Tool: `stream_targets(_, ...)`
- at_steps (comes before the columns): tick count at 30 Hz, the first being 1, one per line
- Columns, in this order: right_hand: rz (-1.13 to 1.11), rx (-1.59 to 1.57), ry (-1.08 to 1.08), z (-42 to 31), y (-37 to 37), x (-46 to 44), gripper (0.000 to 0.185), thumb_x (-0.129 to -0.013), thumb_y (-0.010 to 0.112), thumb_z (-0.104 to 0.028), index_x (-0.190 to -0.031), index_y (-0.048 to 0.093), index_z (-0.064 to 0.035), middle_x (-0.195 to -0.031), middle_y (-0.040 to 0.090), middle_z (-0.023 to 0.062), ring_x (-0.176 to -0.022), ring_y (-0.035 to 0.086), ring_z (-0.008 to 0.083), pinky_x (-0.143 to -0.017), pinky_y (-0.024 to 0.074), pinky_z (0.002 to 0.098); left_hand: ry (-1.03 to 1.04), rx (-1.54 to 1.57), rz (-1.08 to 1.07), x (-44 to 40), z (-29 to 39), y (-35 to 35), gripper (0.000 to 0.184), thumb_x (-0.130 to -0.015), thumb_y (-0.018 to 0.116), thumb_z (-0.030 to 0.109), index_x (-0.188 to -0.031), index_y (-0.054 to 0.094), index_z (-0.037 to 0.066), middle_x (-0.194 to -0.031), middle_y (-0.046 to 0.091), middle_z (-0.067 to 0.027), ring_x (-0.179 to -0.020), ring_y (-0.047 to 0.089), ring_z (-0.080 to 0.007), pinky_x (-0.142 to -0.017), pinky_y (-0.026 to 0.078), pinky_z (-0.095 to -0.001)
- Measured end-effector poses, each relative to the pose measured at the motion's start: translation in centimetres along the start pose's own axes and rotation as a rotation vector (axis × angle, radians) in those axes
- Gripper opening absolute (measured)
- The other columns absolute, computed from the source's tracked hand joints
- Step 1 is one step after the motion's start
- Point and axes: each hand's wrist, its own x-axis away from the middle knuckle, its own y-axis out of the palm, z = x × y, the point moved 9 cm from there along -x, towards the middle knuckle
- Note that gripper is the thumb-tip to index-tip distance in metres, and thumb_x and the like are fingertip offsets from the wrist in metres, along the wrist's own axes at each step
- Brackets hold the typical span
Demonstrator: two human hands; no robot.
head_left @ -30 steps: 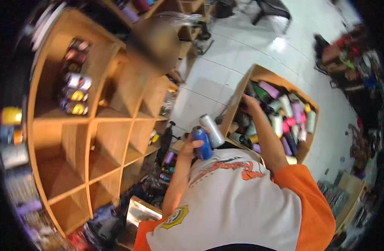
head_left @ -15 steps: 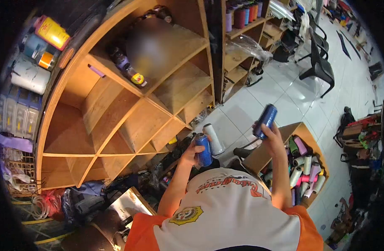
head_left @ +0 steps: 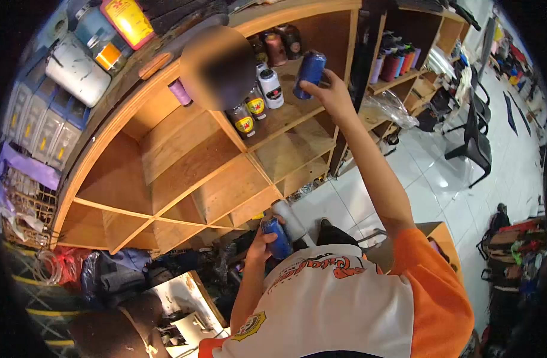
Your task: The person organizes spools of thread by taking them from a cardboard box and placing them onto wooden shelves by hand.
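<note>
My right hand (head_left: 330,95) reaches into the upper compartment of the wooden shelf (head_left: 187,190), with its fingers around a blue thread spool (head_left: 310,74). To the left of that spool stand a white thread spool (head_left: 271,89) with a dark label and dark spools with yellow labels (head_left: 245,124). Low in front of my shirt, my left hand (head_left: 258,246) grips a second blue thread spool (head_left: 278,240). Right beside it is a whitish spool (head_left: 289,218); whether my left hand also holds this one I cannot tell. A blurred patch covers part of the shelf.
A cardboard box (head_left: 443,238) sits by my right side, partly behind my sleeve. Coloured spools (head_left: 393,64) stand on another shelf at the right. A black chair (head_left: 473,146) is on the tiled floor. Bottles and a white container (head_left: 76,70) line the shelf top.
My right hand has moved from above the cardboard box up into the shelf compartment, carrying its blue spool. My left hand stays low with its spool. The view has shifted.
</note>
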Motion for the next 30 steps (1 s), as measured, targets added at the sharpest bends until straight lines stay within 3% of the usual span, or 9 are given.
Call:
stream_targets(4,0.065,0.306,-0.116,-0.2,2.1,-5.1,0.063,-0.065,0.082,-0.031,-0.112,0.058,0.0036,-0.090,0.067,0.0141,-0.082,0.065,0.0213,-0.075,0.0507,0.0323,0.099,0.049,0.064,-0.4,-0.1,0.2,0.055,-0.062,0.075,0.019,-0.110,0.051,0.006,-0.094,0.056,-0.0056,-0.081,0.059,-0.0183,-0.072,0.053,-0.0320)
stream_targets(7,0.085,0.364,-0.324,1.5,4.9,-8.6,0.061,-0.060,0.085,-0.031,-0.105,0.061,0.0019,-0.084,0.067,0.0145,-0.075,0.066,0.0222,-0.069,0.0512,0.0332,0.157,0.088,0.096,-2.0,-0.8,0.6,0.054,-0.063,0.075,0.020,-0.109,0.052,0.005,-0.092,0.056,-0.0060,-0.080,0.060,-0.0190,-0.070,0.053,-0.0325)
stream_targets(12,-0.023,0.407,-0.306,5.1,7.9,-11.9,0.054,-0.062,0.081,-0.022,-0.103,0.056,0.0021,-0.095,0.061,0.0234,-0.093,0.059,0.0391,-0.078,0.0490,0.0440,0.330,0.155,0.201,-4.8,-1.4,3.7,0.057,-0.062,0.076,0.025,-0.110,0.052,0.004,-0.091,0.056,-0.0056,-0.078,0.060,-0.0191,-0.068,0.052,-0.0313)
stream_targets(15,0.046,0.467,-0.278,6.1,8.1,-11.8,0.058,-0.061,0.084,-0.032,-0.101,0.057,-0.0006,-0.095,0.063,0.0203,-0.090,0.061,0.0376,-0.081,0.0482,0.0419,0.373,0.152,0.235,-6.2,-3.0,4.5,0.058,-0.061,0.076,0.027,-0.109,0.052,0.004,-0.089,0.055,-0.0053,-0.077,0.059,-0.0181,-0.066,0.050,-0.0297)
stream_targets(19,-0.079,0.460,-0.364,5.9,8.7,-11.9,0.058,-0.060,0.084,-0.027,-0.103,0.056,-0.0005,-0.095,0.062,0.0205,-0.094,0.059,0.0369,-0.082,0.0474,0.0414,0.416,0.162,0.286,-7.1,-4.4,5.7,0.056,-0.062,0.074,0.027,-0.109,0.051,0.004,-0.088,0.055,-0.0050,-0.077,0.058,-0.0181,-0.069,0.050,-0.0303)
stream_targets(23,-0.245,0.300,-0.406,6.9,8.9,-12.8,0.049,-0.064,0.073,-0.018,-0.106,0.057,-0.0009,-0.096,0.064,0.0188,-0.092,0.062,0.0313,-0.079,0.0481,0.0391,0.498,0.191,0.350,-7.3,-4.6,6.5,0.055,-0.064,0.074,0.025,-0.109,0.052,0.004,-0.091,0.055,-0.0053,-0.079,0.059,-0.0189,-0.069,0.050,-0.0315)
stream_targets(26,-0.491,0.299,-0.198,9.6,10.1,-13.7,0.046,-0.065,0.070,-0.019,-0.106,0.059,-0.0018,-0.095,0.066,0.0173,-0.090,0.063,0.0295,-0.079,0.0484,0.0380,0.495,0.216,0.394,-6.7,-5.1,6.4,0.053,-0.064,0.074,0.022,-0.109,0.052,0.005,-0.096,0.055,-0.0065,-0.083,0.059,-0.0197,-0.070,0.051,-0.0327)
stream_targets(30,-0.399,0.295,-0.236,7.9,9.4,-13.6,0.039,-0.064,0.071,-0.020,-0.098,0.063,-0.0026,-0.095,0.066,0.0209,-0.092,0.063,0.0340,-0.081,0.0489,0.0399,0.602,0.281,0.384,-6.8,-4.8,6.3,0.052,-0.065,0.074,0.016,-0.111,0.051,0.006,-0.105,0.054,-0.0079,-0.087,0.059,-0.0207,-0.073,0.053,-0.0341)
